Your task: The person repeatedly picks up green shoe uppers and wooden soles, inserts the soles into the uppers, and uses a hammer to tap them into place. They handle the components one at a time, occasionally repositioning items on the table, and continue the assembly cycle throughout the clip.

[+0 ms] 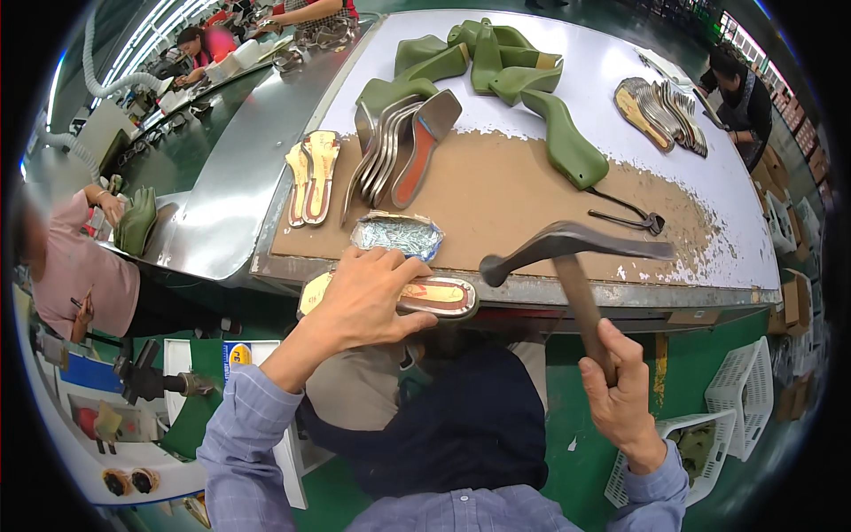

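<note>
My right hand [619,386] is closed round the wooden handle of a hammer [581,306], raised over the table's front edge. Its long curved metal head points left and right. At the table edge lies a cream insole [443,295] with a brown rim, sole side up on a shoe last whose green edge just shows below. Across its middle my left hand [377,297] is wrapped, thumb on the near side, hiding part of it. Just beyond those fingers stands a small tray of nails [396,236].
Behind the tray stand a row of curved insoles [386,155] and flat cream insoles [319,177]. Green shoe lasts [567,142] lie farther back, with pincers [629,215] at right. More insoles [660,115] sit far right. White baskets [745,390] stand on the floor; other people work around.
</note>
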The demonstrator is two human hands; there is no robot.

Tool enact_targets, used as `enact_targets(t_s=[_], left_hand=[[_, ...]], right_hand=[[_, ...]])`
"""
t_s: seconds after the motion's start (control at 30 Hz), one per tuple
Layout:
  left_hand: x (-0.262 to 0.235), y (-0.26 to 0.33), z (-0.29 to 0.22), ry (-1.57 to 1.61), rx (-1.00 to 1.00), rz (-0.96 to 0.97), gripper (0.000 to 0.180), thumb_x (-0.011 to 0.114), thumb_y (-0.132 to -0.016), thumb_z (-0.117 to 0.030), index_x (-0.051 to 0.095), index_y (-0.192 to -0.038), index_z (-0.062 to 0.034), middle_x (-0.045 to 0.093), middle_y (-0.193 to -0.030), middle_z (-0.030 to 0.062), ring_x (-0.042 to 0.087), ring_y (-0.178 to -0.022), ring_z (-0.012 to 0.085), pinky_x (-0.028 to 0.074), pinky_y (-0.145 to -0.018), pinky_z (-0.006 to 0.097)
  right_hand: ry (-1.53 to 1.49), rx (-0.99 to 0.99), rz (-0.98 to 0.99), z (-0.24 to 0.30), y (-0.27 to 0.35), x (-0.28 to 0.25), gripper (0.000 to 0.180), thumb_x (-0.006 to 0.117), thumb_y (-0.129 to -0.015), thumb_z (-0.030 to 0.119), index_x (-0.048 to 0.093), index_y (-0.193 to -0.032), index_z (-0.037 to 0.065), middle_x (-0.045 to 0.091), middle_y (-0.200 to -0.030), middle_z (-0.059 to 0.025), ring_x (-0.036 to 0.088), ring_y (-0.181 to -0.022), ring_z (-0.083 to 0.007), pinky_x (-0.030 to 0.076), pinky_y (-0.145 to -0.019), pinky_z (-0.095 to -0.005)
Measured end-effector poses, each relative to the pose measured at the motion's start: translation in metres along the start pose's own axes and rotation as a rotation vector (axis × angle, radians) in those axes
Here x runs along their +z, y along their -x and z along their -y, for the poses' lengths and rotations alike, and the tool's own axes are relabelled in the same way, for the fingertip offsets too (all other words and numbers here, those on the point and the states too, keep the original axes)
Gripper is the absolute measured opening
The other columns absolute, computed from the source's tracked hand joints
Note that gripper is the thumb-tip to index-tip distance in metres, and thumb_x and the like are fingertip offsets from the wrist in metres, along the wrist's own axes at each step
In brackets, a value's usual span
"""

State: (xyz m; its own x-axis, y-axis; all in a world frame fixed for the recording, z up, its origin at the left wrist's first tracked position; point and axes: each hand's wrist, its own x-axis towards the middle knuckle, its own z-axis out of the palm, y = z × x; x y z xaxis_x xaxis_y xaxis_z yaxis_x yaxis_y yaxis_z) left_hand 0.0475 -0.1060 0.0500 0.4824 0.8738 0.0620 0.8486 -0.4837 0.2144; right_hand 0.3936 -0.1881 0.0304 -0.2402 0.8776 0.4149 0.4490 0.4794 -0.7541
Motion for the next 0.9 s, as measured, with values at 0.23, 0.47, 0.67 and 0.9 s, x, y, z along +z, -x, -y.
enact_targets(t_s=[0.23,0.47,0.67,0.9], left_hand=[[0.001,0.006,-0.003,-0.012,-0.040,0.029,0.057,0.078,-0.081,-0.049,0.062,-0.118,-0.0089,0.064,-0.103,0.0108,0.061,-0.103,0.0290,0.041,-0.089,0.042],[0.006,0.001,-0.005,-0.066,0.021,-0.039,0.056,0.078,-0.078,-0.049,0.061,-0.110,-0.0067,0.065,-0.098,0.0099,0.063,-0.095,0.0272,0.043,-0.082,0.043],[0.002,0.006,-0.008,-0.102,-0.050,0.032,0.056,0.076,-0.081,-0.051,0.062,-0.111,-0.0059,0.065,-0.100,0.0125,0.062,-0.100,0.0302,0.043,-0.084,0.044],[0.005,0.005,-0.007,0.025,-0.017,-0.040,0.055,0.077,-0.081,-0.049,0.064,-0.118,-0.0102,0.066,-0.108,0.0104,0.060,-0.111,0.0304,0.041,-0.096,0.044]], right_hand=[[0.102,-0.145,-0.073,0.026,-0.021,-0.032,0.054,0.071,-0.092,0.004,0.049,-0.141,0.000,0.058,-0.129,-0.0202,0.068,-0.096,-0.0294,0.055,-0.084,-0.0338],[0.405,-0.255,0.035,0.026,-0.043,-0.006,0.048,0.061,-0.099,0.011,0.048,-0.144,0.008,0.060,-0.105,-0.0167,0.065,-0.077,-0.0261,0.052,-0.068,-0.0331],[0.295,-0.148,0.016,0.035,-0.061,-0.022,0.042,0.062,-0.098,0.004,0.052,-0.138,0.000,0.067,-0.118,-0.0194,0.071,-0.089,-0.0318,0.057,-0.078,-0.0360],[0.150,-0.242,-0.263,0.029,-0.029,-0.039,0.050,0.066,-0.096,0.003,0.047,-0.143,-0.001,0.058,-0.105,-0.0122,0.057,-0.078,-0.0160,0.050,-0.065,-0.0289]])
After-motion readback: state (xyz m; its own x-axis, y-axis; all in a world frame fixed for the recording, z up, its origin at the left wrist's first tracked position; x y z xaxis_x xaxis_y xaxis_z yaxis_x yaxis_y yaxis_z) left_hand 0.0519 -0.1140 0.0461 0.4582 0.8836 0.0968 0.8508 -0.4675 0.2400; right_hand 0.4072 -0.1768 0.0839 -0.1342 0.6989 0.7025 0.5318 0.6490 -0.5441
